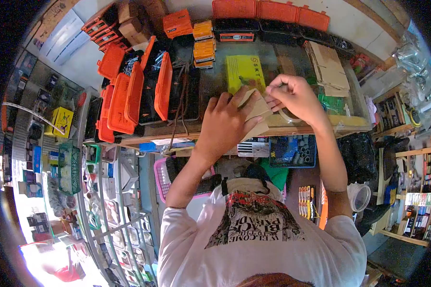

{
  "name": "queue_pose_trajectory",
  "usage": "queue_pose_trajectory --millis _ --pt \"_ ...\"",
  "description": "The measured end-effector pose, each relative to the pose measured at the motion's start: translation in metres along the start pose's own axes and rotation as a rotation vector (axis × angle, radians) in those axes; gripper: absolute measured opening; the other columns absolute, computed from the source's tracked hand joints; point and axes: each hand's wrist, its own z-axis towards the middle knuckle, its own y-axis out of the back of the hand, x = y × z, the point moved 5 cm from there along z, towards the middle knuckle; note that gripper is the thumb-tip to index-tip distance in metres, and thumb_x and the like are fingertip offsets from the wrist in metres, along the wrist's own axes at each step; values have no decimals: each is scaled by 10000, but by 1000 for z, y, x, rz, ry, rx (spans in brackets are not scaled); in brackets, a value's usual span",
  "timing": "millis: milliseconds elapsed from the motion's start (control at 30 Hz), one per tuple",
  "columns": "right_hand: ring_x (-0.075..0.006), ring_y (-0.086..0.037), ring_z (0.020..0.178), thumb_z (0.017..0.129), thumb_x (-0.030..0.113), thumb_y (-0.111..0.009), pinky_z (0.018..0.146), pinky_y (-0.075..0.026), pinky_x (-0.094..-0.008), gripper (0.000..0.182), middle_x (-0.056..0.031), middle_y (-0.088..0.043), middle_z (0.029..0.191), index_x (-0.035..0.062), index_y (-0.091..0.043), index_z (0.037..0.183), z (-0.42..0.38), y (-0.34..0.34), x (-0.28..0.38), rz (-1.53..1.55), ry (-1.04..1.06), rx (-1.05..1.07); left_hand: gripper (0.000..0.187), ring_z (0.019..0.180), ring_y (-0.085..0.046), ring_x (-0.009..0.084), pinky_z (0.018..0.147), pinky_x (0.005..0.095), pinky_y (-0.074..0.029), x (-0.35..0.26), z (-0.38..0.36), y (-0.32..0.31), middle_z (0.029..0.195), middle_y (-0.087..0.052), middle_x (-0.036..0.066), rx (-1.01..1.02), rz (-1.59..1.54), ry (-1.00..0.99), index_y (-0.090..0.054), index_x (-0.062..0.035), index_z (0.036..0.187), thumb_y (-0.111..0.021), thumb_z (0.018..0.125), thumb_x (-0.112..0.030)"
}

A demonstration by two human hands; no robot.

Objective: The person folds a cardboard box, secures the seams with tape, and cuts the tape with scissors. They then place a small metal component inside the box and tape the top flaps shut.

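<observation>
A small brown cardboard box (pixel 256 111) is held at the near edge of the table (pixel 292 125), roughly at its middle; it is pressed under the left hand (pixel 225 122), whose fingers are spread flat over its top and side; the right hand (pixel 294 95) is closed in a pinch on the box's upper flap, with a roll of clear tape (pixel 288 115) seen just beneath it. One yellow-green packet (pixel 242 71) is laid flat just behind the box. Toward the left edge of the table, three opened orange-lidded cases (pixel 134 95) are stood side by side; along the far edge, three closed orange cases (pixel 270 9) are lined up in one row; a stack of small yellow boxes (pixel 204 43) is set in front of them, the exact count not being clear. Flattened cardboard pieces (pixel 328 67) are laid toward the right edge. One blue crate (pixel 292 152) is kept below the near edge.
</observation>
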Motion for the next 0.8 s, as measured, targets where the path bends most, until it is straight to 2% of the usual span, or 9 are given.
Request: queue_pose_trajectory --millis 33,133,333,433,533,633,733,800 --pt "-162 -721 750 994 164 -641 656 -600 -303 185 -113 -739 845 -20 -660 995 0 0 0 76 -33 13 492 1093 -609 319 929 460 -510 0 0 0 1330 -618 89 3 2 4 -676 -148 1297 -658 918 -462" --pt "-187 -735 776 1001 135 -623 675 -627 -318 161 -130 -738 869 -26 -638 1003 3 5 -4 51 -40 30 502 1096 -607 317 931 464 -508 0 0 -1 1331 -617 84 2 -2 5 -670 -153 1306 -659 916 -468" --pt "-148 -717 767 994 117 -631 671 -608 -281 136 -98 -722 869 -18 -647 985 4 3 -9 -6 -46 20 512 1099 -605 309 932 459 -507 0 1 -1 1329 -618 80 8 11 -5 -661 -164 1322 -659 913 -472" --pt "-128 -700 756 980 94 -643 658 -600 -274 128 -73 -706 857 -33 -660 972 2 -2 -8 -160 2 -12 507 1098 -605 310 933 459 -506 1 0 -2 1332 -617 79 12 5 3 -660 -167 1324 -657 915 -467" --pt "-106 -679 747 966 73 -654 647 -592 -269 124 -51 -691 852 -50 -672 964 0 -7 -4 -151 21 -33 505 1106 -602 317 939 461 -505 1 1 0 1339 -613 81 31 -9 11 -657 -170 1329 -653 921 -467" --pt "-118 -674 671 924 171 -711 614 -540 -294 195 -67 -714 786 -23 -706 909 1 -6 -9 -169 119 -82 524 990 -602 265 811 415 -494 1 -1 -2 1317 -614 77 -71 56 -67 -649 -136 1309 -655 903 -469" --pt "-125 -679 688 913 189 -721 630 -544 -298 210 -70 -717 774 -21 -720 902 1 -7 -6 -187 66 -70 527 997 -602 265 813 416 -494 1 0 -1 1318 -613 78 -73 43 -65 -651 -138 1310 -658 900 -468" --pt "-131 -679 685 902 196 -730 631 -540 -303 219 -79 -717 760 -23 -724 885 1 -8 -5 -179 64 -82 523 1081 -599 307 903 448 -500 1 0 0 1342 -609 83 -5 9 -22 -643 -158 1340 -646 922 -470"
